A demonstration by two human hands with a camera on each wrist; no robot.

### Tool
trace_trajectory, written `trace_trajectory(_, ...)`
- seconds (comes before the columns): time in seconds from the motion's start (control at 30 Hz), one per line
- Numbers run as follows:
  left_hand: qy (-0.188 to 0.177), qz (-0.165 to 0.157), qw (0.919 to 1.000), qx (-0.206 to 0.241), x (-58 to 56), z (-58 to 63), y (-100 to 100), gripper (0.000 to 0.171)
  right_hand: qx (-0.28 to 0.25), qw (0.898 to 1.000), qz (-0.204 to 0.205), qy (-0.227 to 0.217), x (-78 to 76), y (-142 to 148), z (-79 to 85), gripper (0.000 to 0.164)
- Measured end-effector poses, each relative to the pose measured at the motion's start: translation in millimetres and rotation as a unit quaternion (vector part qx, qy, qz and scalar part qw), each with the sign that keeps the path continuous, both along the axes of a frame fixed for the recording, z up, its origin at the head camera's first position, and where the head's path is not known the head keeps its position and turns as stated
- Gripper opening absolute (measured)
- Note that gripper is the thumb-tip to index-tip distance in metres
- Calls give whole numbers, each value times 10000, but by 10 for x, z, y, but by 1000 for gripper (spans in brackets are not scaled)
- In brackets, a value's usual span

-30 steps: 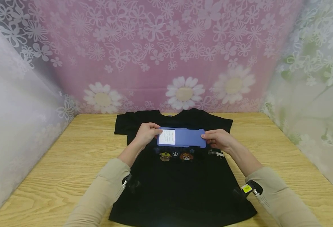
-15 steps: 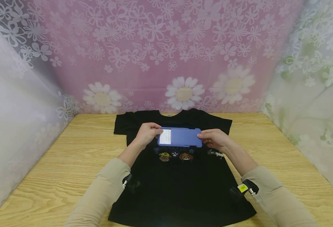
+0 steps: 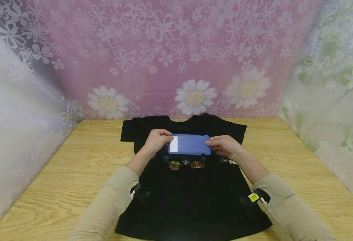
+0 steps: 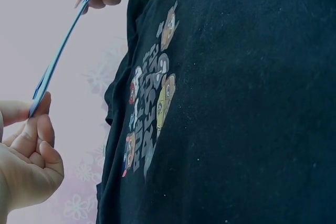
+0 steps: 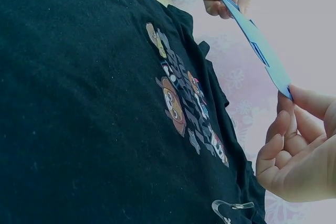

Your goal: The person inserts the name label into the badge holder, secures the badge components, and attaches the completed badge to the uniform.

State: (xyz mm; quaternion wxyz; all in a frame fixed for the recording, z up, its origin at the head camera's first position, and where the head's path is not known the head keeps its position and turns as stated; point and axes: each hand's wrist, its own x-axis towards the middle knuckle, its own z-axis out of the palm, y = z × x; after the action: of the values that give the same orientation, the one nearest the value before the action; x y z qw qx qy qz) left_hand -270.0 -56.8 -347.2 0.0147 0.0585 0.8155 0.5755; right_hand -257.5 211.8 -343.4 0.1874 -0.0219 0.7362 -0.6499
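A flat blue card holder (image 3: 192,144) of the sliding kind hangs level above a black T-shirt (image 3: 191,197). Its left end is pinched between the thumb and fingers of my left hand (image 3: 156,142), and my right hand (image 3: 226,146) pinches the right end. A strip of white printed paper (image 3: 174,146) shows near the left thumb; the blue slider covers the rest. Both wrist views show the holder edge-on, thin and slightly tilted, apart from the cloth. On the shirt, right of the cartoon print (image 3: 185,164), lies a strap clip (image 3: 228,162) with a clear band.
The shirt is spread flat on a wood-grain table (image 3: 65,170), neckline at the far side. A pink flowered curtain (image 3: 152,60) stands behind, with pale curtains at both sides. Each forearm wears a black wrist strap (image 3: 262,194).
My right hand has moved left, pushing the blue slider inward, so the holder is shorter and less of the white paper shows. The left hand has stayed nearly still.
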Motion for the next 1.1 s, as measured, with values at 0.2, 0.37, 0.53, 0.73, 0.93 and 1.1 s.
trace_trajectory(0.2, -1, 35, 10000, 15, 11, 2, 16, 15, 40, 10000, -53, 3, 0, -38, -3, 3)
trace_trajectory(0.37, 10, 58, 10000, -1, 20, -1, 27, 15, 130, 9998, -136, 13, 2, -74, -8, 10)
trace_trajectory(0.53, 10, 74, 10000, 34, 22, -20, 28, 14, 115, 9998, -160, 12, -3, -96, -16, 10)
trace_trajectory(0.73, -16, 18, 9999, 98, 19, -30, 35, 14, 123, 9998, -146, 44, -12, -110, -23, 4)
trace_trajectory(0.93, 4, 13, 9999, 132, 29, -18, 21, 14, 148, 9998, -80, 89, -15, -102, -9, 13)
trace_trajectory(1.1, -72, -63, 9995, 289, 32, -14, 5, 18, 63, 10000, -6, 51, -12, -77, 33, 3)
